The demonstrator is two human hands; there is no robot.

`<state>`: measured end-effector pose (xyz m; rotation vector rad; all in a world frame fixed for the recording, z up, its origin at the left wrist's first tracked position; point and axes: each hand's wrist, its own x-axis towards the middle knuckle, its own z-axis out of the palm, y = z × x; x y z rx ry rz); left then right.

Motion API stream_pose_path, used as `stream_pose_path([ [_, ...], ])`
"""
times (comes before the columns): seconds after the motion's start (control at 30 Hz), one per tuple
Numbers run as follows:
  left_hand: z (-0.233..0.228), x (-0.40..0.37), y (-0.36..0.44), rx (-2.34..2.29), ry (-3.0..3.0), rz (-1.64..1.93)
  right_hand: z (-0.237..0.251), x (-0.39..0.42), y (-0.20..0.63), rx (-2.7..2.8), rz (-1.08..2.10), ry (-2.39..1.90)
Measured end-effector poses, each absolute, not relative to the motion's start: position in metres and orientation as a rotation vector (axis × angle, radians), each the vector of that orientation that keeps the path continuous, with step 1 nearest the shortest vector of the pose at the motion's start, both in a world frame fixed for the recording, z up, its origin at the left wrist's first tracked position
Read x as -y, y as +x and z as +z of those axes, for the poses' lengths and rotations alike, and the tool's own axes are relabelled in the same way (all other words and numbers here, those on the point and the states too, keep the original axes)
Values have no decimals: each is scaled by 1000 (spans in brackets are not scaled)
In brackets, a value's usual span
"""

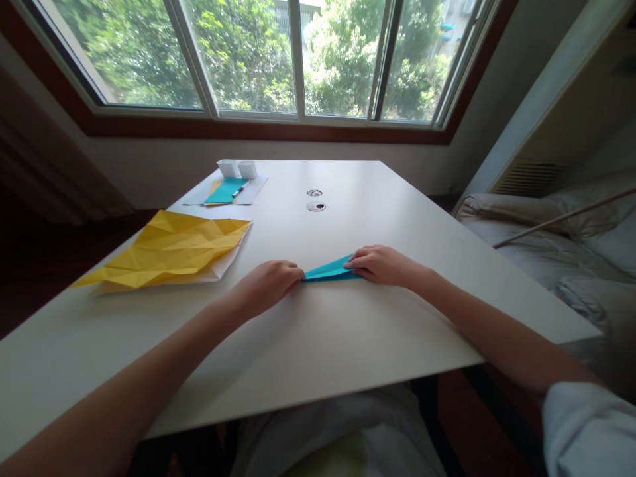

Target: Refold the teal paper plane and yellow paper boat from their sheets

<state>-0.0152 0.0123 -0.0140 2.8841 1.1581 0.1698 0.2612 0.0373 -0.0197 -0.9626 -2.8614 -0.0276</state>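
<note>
A narrow folded piece of blue paper (328,270) lies near the middle of the white table (318,351), its pointed end to the left. My left hand (275,281) is closed on that pointed tip, thumb and fingers pressed together. At the wider right end, my right hand (380,264) grips the paper with its fingers bent over the edge. The fingertips hide both ends of the paper. To the left of my left hand rests a large creased yellow sheet (173,248), with white paper showing under it.
At the table's far left stand two small white paper boxes (237,169). Beside them lie flat blue paper (224,191), a pen (241,189) and white sheets (257,190). Two round printed pieces (315,206) sit beyond my hands. A covered sofa (527,232) is on the right.
</note>
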Motion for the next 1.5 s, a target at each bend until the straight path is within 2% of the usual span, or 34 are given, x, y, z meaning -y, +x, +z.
stream_pose_path([
  [0.2, -8, -8, -20, -1252, 2924, 29, -15, -40, 269, 2896, -53, -1032],
  [0.33, -6, -5, -15, -1327, 2960, -63, -9, -33, 264, 2931, -228, -1160],
  [0.43, -9, -4, -7, -1280, 2966, -7, -10, -24, 251, 2916, -346, -1214],
  [0.63, -20, -2, 11, -1200, 2977, 150, -23, -13, 219, 2916, -426, -1024],
  [0.87, -14, -1, 1, -1275, 2906, 108, -22, -15, 223, 2880, -315, -1076],
  [1.17, -17, -15, -22, -949, 2808, 290, -22, -25, 243, 2773, -56, -991],
  [1.5, -23, -5, -4, -761, 2907, 321, -28, -33, 244, 2737, -29, -892],
])
